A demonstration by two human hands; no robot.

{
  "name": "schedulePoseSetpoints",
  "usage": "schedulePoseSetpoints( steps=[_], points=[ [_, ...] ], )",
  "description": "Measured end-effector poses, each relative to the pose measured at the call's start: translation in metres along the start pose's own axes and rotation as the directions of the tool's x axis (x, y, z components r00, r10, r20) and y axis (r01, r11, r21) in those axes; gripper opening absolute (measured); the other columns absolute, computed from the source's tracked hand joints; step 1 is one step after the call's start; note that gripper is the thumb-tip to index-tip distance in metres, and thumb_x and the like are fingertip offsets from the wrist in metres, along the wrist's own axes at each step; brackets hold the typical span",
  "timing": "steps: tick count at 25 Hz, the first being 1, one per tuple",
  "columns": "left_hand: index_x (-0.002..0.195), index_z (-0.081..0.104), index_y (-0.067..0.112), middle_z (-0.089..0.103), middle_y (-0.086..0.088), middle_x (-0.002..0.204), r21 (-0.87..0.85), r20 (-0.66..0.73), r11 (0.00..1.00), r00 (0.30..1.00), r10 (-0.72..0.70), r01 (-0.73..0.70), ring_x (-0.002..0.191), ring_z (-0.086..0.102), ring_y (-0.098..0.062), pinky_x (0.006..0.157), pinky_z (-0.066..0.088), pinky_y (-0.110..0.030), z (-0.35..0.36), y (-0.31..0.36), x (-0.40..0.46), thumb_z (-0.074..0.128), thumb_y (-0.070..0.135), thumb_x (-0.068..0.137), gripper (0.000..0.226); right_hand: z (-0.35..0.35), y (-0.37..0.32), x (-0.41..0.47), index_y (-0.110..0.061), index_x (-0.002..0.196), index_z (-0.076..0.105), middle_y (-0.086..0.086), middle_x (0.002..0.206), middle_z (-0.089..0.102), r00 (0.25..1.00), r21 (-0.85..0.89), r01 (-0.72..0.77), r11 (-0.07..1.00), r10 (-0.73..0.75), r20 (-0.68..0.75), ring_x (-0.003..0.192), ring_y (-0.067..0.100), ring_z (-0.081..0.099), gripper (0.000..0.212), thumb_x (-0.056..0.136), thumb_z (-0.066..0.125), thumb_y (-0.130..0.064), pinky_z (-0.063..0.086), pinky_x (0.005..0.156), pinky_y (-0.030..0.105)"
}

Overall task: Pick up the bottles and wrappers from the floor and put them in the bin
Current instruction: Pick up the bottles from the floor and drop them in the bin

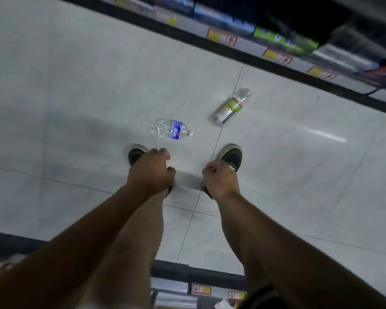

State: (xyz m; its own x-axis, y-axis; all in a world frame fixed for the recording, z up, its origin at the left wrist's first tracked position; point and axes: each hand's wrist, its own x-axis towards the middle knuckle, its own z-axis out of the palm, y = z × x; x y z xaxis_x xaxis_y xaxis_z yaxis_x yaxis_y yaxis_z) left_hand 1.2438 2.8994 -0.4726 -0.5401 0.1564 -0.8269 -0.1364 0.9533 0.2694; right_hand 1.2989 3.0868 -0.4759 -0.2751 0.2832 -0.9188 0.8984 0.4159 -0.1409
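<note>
Two empty bottles lie on the pale tiled floor ahead of my feet. A crushed clear bottle with a blue label (170, 128) rests just beyond my left shoe. Farther right lies a clear bottle with a green and white label (230, 107), its cap pointing away. My left hand (151, 172) hangs over my left shoe, fingers curled shut and holding nothing. My right hand (220, 180) hangs over my right shoe, also curled shut with nothing in it. Both hands are short of the bottles. No bin or wrapper is in view.
A store shelf (243, 44) with packaged goods and yellow price tags runs along the far side of the aisle. Another shelf edge (201, 276) with price tags sits close behind my legs. My dark shoes (232, 156) stand on the floor.
</note>
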Motion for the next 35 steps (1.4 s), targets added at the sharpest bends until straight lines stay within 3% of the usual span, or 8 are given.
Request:
schedulePoseSetpoints(
  steps=[3, 7, 10, 15, 21, 25, 30, 35],
  points=[
    [0.137, 0.051, 0.015, 0.052, -0.012, 0.135, 0.105, -0.051, 0.994, 0.997, 0.049, -0.044, 0.125, 0.047, -0.033, 0.096, 0.044, -0.045, 0.072, -0.016, 0.113, 0.063, 0.033, 0.091, 0.051, 0.017, 0.011, 0.134, -0.019, 0.096, 0.063, 0.001, 0.084, 0.06, 0.979, 0.222, -0.071, 0.973, 0.11, -0.171, 0.079, 0.022, 0.054, 0.025, 0.088, 0.059, -0.043, 0.04, 0.075, 0.026],
    [0.143, 0.043, 0.009, 0.046, -0.018, 0.142, 0.339, -0.219, 0.933, 0.954, 0.205, -0.123, 0.13, 0.044, -0.04, 0.101, 0.043, -0.052, 0.141, -0.047, 0.233, 0.082, 0.04, 0.077, 0.082, 0.029, 0.013, 0.272, -0.012, 0.132, 0.05, 0.01, 0.125, 0.062, 0.926, 0.393, -0.081, 0.916, 0.216, -0.311, 0.114, 0.029, 0.059, 0.061, 0.091, 0.064, -0.055, 0.046, 0.095, 0.033],
    [0.149, 0.031, 0.009, 0.036, -0.017, 0.149, 0.527, -0.181, 0.843, 0.954, 0.239, -0.111, 0.138, 0.036, -0.04, 0.112, 0.032, -0.055, 0.166, -0.069, 0.293, 0.088, 0.046, 0.063, 0.11, 0.041, 0.011, 0.341, -0.007, 0.132, 0.043, 0.014, 0.132, 0.057, 0.893, 0.416, -0.045, 0.908, 0.224, -0.392, 0.119, 0.033, 0.059, 0.079, 0.081, 0.073, -0.06, 0.049, 0.099, 0.039],
    [0.134, 0.047, 0.017, 0.051, -0.011, 0.128, 0.594, -0.157, 0.785, 0.932, 0.328, -0.176, 0.108, 0.05, -0.036, 0.087, 0.041, -0.048, 0.186, -0.083, 0.308, 0.073, 0.038, 0.064, 0.078, 0.038, 0.008, 0.373, -0.006, 0.13, 0.041, 0.01, 0.126, 0.059, 0.911, 0.34, -0.062, 0.938, 0.193, -0.365, 0.111, 0.028, 0.061, 0.075, 0.079, 0.076, -0.048, 0.05, 0.086, 0.03],
    [0.117, 0.039, 0.019, 0.044, -0.009, 0.108, 0.217, -0.099, 0.975, 0.992, 0.078, -0.055, 0.088, 0.058, -0.037, 0.073, 0.046, -0.041, 0.126, -0.058, 0.211, 0.067, 0.046, 0.062, 0.068, 0.018, 0.012, 0.253, -0.013, 0.121, 0.05, 0.01, 0.118, 0.064, 0.958, 0.032, -0.07, 0.997, 0.076, -0.276, 0.1, 0.03, 0.064, 0.066, 0.072, 0.077, -0.048, 0.05, 0.08, 0.032],
    [0.123, 0.035, 0.019, 0.053, -0.008, 0.112, 0.08, -0.02, 0.992, 0.995, -0.095, 0.096, 0.098, 0.063, -0.036, 0.072, 0.047, -0.039, 0.054, -0.046, 0.094, 0.063, 0.055, 0.075, 0.066, -0.011, -0.005, 0.101, -0.022, 0.113, 0.053, 0.0, 0.101, 0.066, 0.988, -0.065, -0.055, 0.996, 0.045, -0.146, 0.073, 0.009, 0.059, 0.051, 0.071, 0.073, -0.043, 0.043, 0.06, 0.025],
    [0.12, 0.036, 0.021, 0.055, -0.008, 0.119, -0.158, -0.049, 0.966, 0.975, -0.216, 0.206, 0.103, 0.064, -0.035, 0.079, 0.049, -0.04, -0.04, -0.033, -0.077, 0.059, 0.067, 0.072, 0.07, -0.07, -0.047, -0.088, -0.025, 0.133, 0.047, -0.005, 0.107, 0.065, 0.981, -0.307, 0.165, 0.937, -0.189, -0.051, 0.096, 0.022, 0.064, 0.072, 0.074, 0.076, -0.056, 0.052, 0.081, 0.033],
    [0.126, 0.038, 0.02, 0.052, -0.003, 0.116, -0.268, -0.177, 0.944, 0.954, -0.243, 0.191, 0.105, 0.06, -0.027, 0.086, 0.053, -0.043, -0.136, -0.018, -0.241, 0.072, 0.073, 0.06, 0.091, -0.127, -0.1, -0.254, -0.021, 0.115, 0.056, -0.004, 0.101, 0.069, 0.946, -0.397, 0.298, 0.868, -0.324, 0.001, 0.095, 0.02, 0.067, 0.066, 0.075, 0.073, -0.07, 0.053, 0.083, 0.033]
  ],
)
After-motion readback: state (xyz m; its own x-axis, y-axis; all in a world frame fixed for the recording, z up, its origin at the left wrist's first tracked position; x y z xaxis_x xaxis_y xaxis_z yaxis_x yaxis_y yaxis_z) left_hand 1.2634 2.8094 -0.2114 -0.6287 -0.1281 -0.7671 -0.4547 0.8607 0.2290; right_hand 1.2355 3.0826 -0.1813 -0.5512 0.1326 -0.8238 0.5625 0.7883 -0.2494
